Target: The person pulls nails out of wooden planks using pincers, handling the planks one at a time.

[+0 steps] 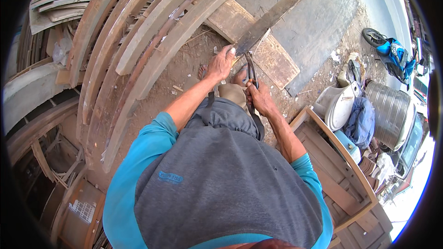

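1. Right hand (260, 97) is wrapped tight round the handles of the pincers (251, 69), squeezing them together; the tool's head sits right at the near end of the plank (277, 14).
2. Left hand (220, 63) is pressed down on that same plank end, fingers curled over the edge, thumb just beside the tool's head.
3. Risk one: if the pincers slip off whatever they bite, the head could jump into the left thumb. It's that close.
4. Risk two: the plank is long and runs away up over a board (258, 41) on the ground; held by one hand only, it could twist or kick under a hard pull.
5. Bare feet (240, 76) sit just beneath the work, touching the dirt. Anything pulled free and dropped could land there.
6. Further out, curved timbers (152, 32) are stacked to the left and a wooden frame (341, 166) stands to the right, so there's little room to step back.
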Tool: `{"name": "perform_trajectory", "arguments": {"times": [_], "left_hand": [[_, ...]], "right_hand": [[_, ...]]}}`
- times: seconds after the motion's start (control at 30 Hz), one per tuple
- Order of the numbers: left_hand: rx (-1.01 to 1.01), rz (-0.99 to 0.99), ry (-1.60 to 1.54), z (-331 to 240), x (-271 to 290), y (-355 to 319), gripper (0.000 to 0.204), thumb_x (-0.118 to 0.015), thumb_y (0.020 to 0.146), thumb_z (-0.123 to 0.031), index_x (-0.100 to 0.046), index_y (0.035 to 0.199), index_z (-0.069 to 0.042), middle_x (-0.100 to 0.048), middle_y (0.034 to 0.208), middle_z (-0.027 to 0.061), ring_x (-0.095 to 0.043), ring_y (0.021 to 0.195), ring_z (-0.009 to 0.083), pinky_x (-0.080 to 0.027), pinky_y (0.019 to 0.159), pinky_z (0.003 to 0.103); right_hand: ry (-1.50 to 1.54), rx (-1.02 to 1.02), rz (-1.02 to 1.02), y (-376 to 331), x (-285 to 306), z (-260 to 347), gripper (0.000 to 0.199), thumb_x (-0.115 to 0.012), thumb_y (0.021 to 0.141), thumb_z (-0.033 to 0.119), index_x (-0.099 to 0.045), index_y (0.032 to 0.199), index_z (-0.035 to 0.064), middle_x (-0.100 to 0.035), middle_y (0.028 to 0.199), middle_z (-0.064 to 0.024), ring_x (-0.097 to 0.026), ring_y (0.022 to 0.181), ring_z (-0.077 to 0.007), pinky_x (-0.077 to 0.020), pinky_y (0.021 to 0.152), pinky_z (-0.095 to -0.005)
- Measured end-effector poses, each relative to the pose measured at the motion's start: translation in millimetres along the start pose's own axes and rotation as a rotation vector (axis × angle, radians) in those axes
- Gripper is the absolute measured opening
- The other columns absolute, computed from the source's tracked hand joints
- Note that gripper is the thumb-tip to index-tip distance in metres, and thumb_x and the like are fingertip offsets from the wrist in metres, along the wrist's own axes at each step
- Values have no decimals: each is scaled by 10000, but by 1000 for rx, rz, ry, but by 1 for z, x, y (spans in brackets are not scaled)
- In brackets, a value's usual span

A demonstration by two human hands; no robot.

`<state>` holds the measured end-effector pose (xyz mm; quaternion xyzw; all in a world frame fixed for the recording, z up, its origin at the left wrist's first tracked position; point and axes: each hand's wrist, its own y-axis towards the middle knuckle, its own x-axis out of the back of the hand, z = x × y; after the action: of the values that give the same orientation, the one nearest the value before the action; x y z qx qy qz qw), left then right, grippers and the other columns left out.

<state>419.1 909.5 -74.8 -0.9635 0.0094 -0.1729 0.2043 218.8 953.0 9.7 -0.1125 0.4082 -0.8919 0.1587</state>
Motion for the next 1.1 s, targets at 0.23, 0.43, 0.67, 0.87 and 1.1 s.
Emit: {"name": "perform_trajectory", "arguments": {"times": [0.23,0.43,0.67,0.87,1.1], "left_hand": [[14,-167,26,3,-8,-3,545,-414,1070,-538,-579,1396,-134,-698,1236,210,-650,1142,445,-514,939,506],[80,-120,40,-9,-4,-6,523,-407,1077,-519,-576,1402,-145,-692,1263,190,-647,1153,437,-515,945,494],[73,-118,-7,-9,1,-7,528,-385,1087,-520,-568,1412,-147,-686,1261,201,-645,1146,437,-510,946,496],[26,-80,14,-3,-3,-4,629,-387,1058,-621,-579,1422,-145,-709,1232,193,-656,1180,405,-510,973,462],[24,-50,43,3,1,-6,617,-390,1066,-597,-571,1422,-127,-703,1238,208,-650,1183,422,-508,974,459]], "right_hand": [[73,-19,-88,-2,-33,5,259,-526,1069,318,-522,1089,60,-488,702,26,-471,578,-84,-406,510,-285],[182,52,-181,8,-56,-15,237,-540,1068,293,-494,1058,61,-476,694,22,-445,528,-82,-391,478,-283],[569,84,-268,19,-117,-18,175,-515,1078,222,-469,1017,64,-474,742,-12,-463,569,-108,-424,503,-283],[557,179,-271,26,-113,-37,212,-488,1079,228,-487,1134,23,-555,781,-73,-539,618,-177,-477,572,-354],[-596,247,-268,1,-5,-25,276,-494,1039,232,-526,1162,-13,-652,832,-200,-655,776,-394,-501,743,-507]]}}
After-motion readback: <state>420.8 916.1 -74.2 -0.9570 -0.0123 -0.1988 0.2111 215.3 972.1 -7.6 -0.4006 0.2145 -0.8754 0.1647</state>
